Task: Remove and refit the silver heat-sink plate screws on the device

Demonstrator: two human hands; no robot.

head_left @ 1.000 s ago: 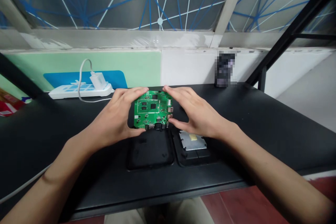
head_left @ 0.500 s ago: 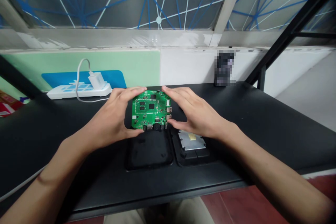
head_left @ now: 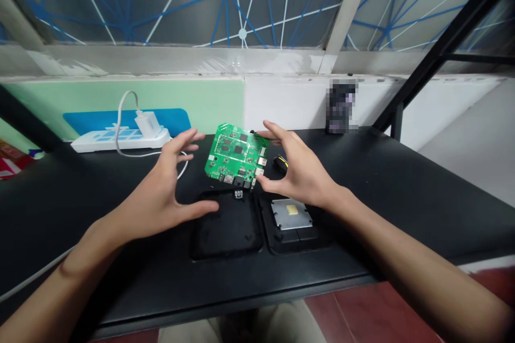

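Note:
My right hand (head_left: 298,169) grips a green circuit board (head_left: 233,154) by its right side, between thumb and fingers. The board is held up and tilted, with chips on its face and ports along its lower and right edges. My left hand (head_left: 164,182) is open to the left of the board, fingers spread, not touching it. Below the board lies a black plastic case half (head_left: 227,230), with my left thumb over its upper left part. Beside it rests another black case part (head_left: 300,244) bearing a silver metal plate (head_left: 293,221) with a yellowish pad.
A white power strip (head_left: 120,139) with a plugged-in charger (head_left: 147,124) and cable stands at the back left. Behind my right hand is a black and yellow object (head_left: 280,164). A pixelated dark object (head_left: 341,107) leans against the wall on the black table (head_left: 402,187).
My left hand has let go of the circuit board and moved left, its fingers spreading. The board has risen slightly and tilted, now held by my right hand alone.

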